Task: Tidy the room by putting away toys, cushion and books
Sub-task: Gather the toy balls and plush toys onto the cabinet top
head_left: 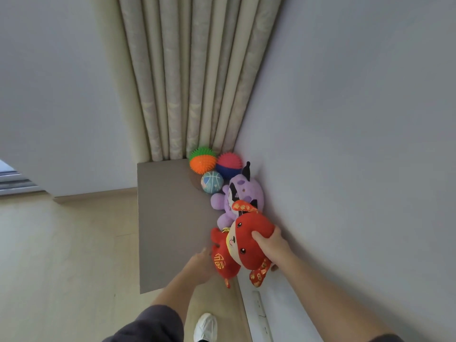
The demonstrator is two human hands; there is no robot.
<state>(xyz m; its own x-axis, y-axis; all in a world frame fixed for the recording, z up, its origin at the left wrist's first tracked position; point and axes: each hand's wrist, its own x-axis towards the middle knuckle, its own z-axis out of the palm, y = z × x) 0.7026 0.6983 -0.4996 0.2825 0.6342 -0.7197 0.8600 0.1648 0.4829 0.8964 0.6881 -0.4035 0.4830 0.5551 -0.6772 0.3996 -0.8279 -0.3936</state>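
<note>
A red plush toy [243,245] with gold embroidery is at the near right end of a grey-brown cabinet top [170,218], against the wall. My right hand [270,243] grips its head from the right. My left hand [201,264] touches its body from the left; whether it grips is unclear. Behind it a purple plush toy [243,196] leans on the wall. Three balls sit in the far corner: a green-and-orange spiky ball [202,160], a pink-and-blue spiky ball [229,165] and a small pale blue ball [211,181].
Beige curtains [187,77] hang behind the cabinet. A white wall [345,144] runs along the right, with a white socket strip [261,314] low down. Light wood floor [66,255] lies to the left. My white shoe [205,327] is below.
</note>
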